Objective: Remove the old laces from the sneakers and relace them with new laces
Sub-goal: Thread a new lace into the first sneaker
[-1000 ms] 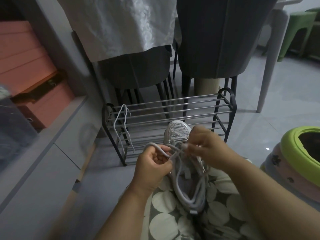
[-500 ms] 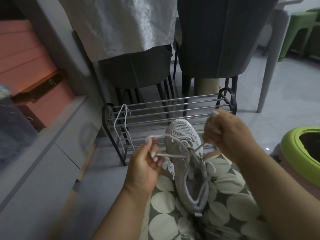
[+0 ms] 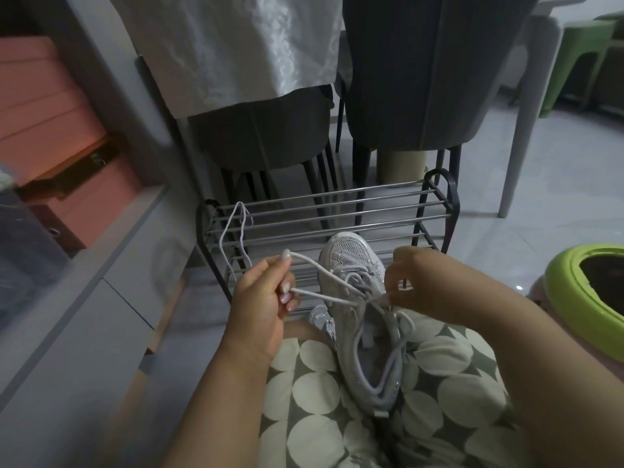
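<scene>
A pale grey sneaker point(image 3: 354, 261) lies on my lap, toe pointing away, resting on the polka-dot fabric point(image 3: 324, 393) over my legs. A white lace point(image 3: 315, 293) runs from its eyelets out to the left. My left hand point(image 3: 266, 298) grips a loop of that lace left of the shoe. My right hand point(image 3: 418, 282) pinches the lace at the shoe's right side, near the upper eyelets. Another white lace point(image 3: 236, 231) hangs over the left end of the metal shoe rack point(image 3: 337, 211) just beyond the sneaker.
Two dark chairs point(image 3: 415, 82) and a white tablecloth point(image 3: 243, 45) stand behind the rack. A grey cabinet point(image 3: 84, 298) with pink boxes point(image 3: 50, 106) is at the left. A green-rimmed tub point(image 3: 584, 285) sits at the right, a green stool point(image 3: 587, 52) far right.
My right hand has come back down from above the shoe to its right eyelets. My left hand has pulled the lace loop farther out to the left.
</scene>
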